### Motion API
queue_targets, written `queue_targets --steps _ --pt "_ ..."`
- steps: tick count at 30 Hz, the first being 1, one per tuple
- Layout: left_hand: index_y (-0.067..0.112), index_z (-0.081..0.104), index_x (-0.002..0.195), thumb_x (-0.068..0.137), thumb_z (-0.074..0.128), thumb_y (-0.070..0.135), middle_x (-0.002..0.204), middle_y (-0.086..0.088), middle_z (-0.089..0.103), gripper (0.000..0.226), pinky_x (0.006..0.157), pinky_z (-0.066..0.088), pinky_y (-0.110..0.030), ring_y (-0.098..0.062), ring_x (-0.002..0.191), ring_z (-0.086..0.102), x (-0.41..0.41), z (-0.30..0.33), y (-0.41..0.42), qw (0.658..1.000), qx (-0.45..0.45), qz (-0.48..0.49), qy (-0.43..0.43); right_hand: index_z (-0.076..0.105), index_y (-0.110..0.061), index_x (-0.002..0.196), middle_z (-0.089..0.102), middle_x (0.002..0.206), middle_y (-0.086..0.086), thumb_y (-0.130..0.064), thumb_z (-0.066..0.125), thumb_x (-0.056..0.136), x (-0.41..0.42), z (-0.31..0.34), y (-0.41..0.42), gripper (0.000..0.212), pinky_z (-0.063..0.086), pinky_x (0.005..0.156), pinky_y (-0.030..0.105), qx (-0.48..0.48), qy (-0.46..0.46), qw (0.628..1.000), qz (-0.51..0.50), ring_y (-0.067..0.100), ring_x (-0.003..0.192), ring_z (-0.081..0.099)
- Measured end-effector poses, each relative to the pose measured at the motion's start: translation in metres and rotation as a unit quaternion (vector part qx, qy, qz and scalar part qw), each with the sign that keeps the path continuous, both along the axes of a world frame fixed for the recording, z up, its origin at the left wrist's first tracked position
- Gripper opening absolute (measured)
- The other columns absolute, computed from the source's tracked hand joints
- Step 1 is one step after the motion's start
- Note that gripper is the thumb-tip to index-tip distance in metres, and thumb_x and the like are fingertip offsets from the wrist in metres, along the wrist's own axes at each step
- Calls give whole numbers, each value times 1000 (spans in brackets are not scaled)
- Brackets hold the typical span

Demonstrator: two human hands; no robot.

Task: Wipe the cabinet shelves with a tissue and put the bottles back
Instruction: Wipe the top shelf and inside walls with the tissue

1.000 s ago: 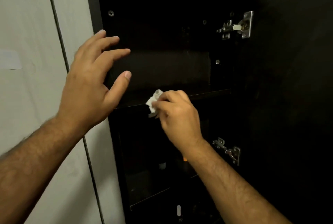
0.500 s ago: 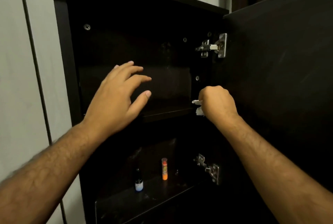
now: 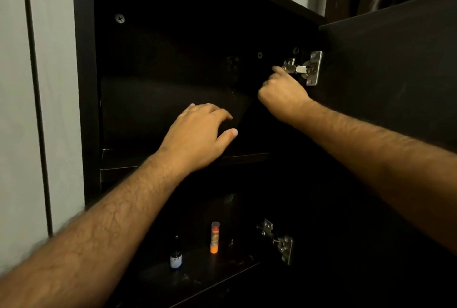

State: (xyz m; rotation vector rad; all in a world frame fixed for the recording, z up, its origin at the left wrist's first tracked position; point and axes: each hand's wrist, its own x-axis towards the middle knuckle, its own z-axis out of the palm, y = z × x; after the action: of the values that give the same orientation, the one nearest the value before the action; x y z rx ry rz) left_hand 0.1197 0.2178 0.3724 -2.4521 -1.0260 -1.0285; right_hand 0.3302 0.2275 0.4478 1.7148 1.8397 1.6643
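Bottles: two (image 3: 176, 257) (image 3: 214, 237) on lower shelf (image 3: 197, 280); hinges: two (image 3: 305, 68) (image 3: 278, 239).

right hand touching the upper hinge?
Cannot tell. In the head view the right hand extends a fingertip to the upper hinge's inner end, but dim light hides any gap.

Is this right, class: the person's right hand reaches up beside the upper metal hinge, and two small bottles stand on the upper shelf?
One detail is wrong. In the head view, the right hand does reach up beside the upper hinge, but the two small bottles, the dark bottle and the orange tube, stand on the lower shelf, not the upper shelf.
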Motion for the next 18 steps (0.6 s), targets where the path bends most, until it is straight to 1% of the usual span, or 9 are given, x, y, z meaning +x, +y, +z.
queue_targets --steps 1,2,3,5,8,11,13,15,18 --pt "26 50 136 95 46 51 139 4 51 47 119 17 -36 -11 134 41 1 -2 2 1000 -9 0 0 68 -13 113 68 116 7 -14 52 94 6 -7 6 25 15 120 46 -8 -10 999 -31 25 117 57" --pt "26 50 136 95 46 51 139 4 51 48 119 17 -36 -12 134 41 1 -4 3 1000 -21 -2 1 65 -14 121 63 128 7 -17 50 96 11 -12 10 30 3 120 48 -15 -9 998 -56 24 128 51" --pt "26 49 137 96 46 50 139 4 50 48 119 17 -36 -12 134 41 1 -5 4 999 -34 -5 0 61 -13 129 55 140 9 -21 46 98 13 -17 12 35 -3 120 49 -21 -4 997 -74 25 136 43" --pt "25 46 139 96 46 49 141 3 49 49 118 18 -36 -13 135 40 1 -6 6 998 -55 -20 -8 51 -12 139 42 151 11 -31 33 102 10 -24 11 46 -5 121 50 -31 3 994 -105 26 145 30" --pt "24 41 143 98 44 46 147 2 44 50 119 17 -36 -14 139 35 0 -6 9 996 -81 -36 -4 41 -11 146 28 158 11 -43 21 103 2 -32 5 57 -8 118 49 -70 -6 986 -151 28 149 15" --pt "24 30 150 100 37 48 158 -2 27 56 120 9 -36 -18 148 17 1 -7 11 993 -111 -29 38 30 -12 151 16 162 6 -54 9 100 7 -39 -1 69 -11 118 46 -106 48 981 -158 22 151 0" --pt "24 21 153 100 32 51 162 -5 14 60 120 5 -37 -20 150 5 2 -7 12 988 -132 -23 77 28 -14 152 16 163 2 -58 4 98 9 -46 -5 73 -12 119 44 -142 61 976 -151 18 151 -2" --pt "25 15 154 100 30 53 163 -6 5 62 120 2 -38 -21 150 -2 3 -6 12 983 -141 -19 112 30 -16 152 21 161 0 -56 5 100 9 -53 -9 71 -12 119 42 -188 64 970 -139 15 151 3" --pt "27 10 154 100 30 54 163 -7 0 64 120 0 -39 -21 150 -7 1 -6 15 979 -147 -17 138 46 -27 143 36 155 -1 -58 -1 97 6 -53 -19 73 -11 119 41 -246 101 957 -116 13 149 15"
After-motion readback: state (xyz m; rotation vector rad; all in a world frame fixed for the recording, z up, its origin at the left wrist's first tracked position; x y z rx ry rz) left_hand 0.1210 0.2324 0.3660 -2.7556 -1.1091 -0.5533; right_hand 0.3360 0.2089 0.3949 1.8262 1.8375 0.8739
